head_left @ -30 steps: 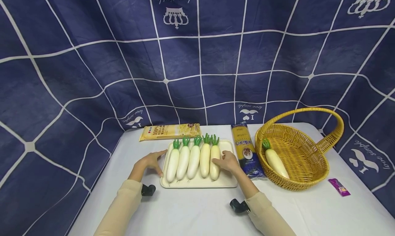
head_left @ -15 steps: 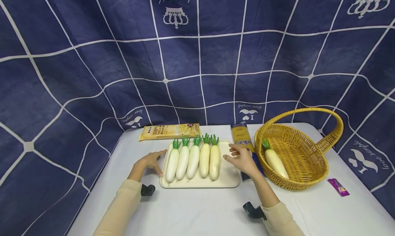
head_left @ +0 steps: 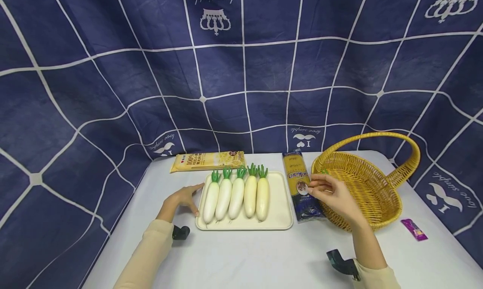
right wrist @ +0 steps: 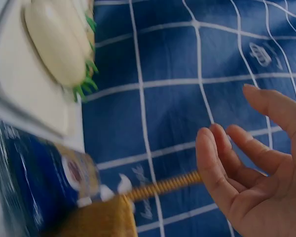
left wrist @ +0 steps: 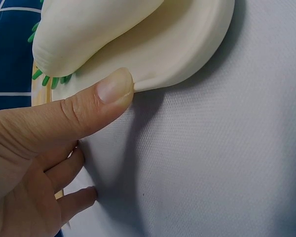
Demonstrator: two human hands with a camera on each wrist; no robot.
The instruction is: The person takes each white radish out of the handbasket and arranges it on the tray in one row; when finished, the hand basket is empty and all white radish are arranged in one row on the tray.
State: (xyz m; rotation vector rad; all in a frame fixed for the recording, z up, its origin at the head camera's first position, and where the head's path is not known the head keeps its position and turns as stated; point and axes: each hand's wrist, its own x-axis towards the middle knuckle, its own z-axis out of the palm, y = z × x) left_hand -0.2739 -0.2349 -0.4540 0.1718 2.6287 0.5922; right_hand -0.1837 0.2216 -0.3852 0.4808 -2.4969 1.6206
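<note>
My left hand (head_left: 185, 199) rests at the left edge of a cream tray (head_left: 280, 203). In the left wrist view its thumb (left wrist: 113, 91) touches the tray's rim, with the other fingers loosely bent beside it. Several white radishes with green tops (head_left: 236, 199) lie side by side on the tray. Over the near left side of a wicker basket (head_left: 377, 196) hovers my right hand (head_left: 337, 199), holding nothing, its fingers loosely bent. It hides most of a radish inside the basket; only some green top (head_left: 325, 171) shows. A blue and yellow pasta packet (head_left: 296, 171) lies just left of that hand.
Behind the tray lies a yellow packet (head_left: 207, 161). A small purple sachet (head_left: 414, 229) sits right of the basket, whose tall handle (head_left: 377, 134) arches up. A blue checked cloth (head_left: 264, 71) hangs around the table's back and sides.
My right hand has left the rightmost radish on the tray and moved right, past the pasta packet to the basket. My left hand has stayed at the tray's edge.
</note>
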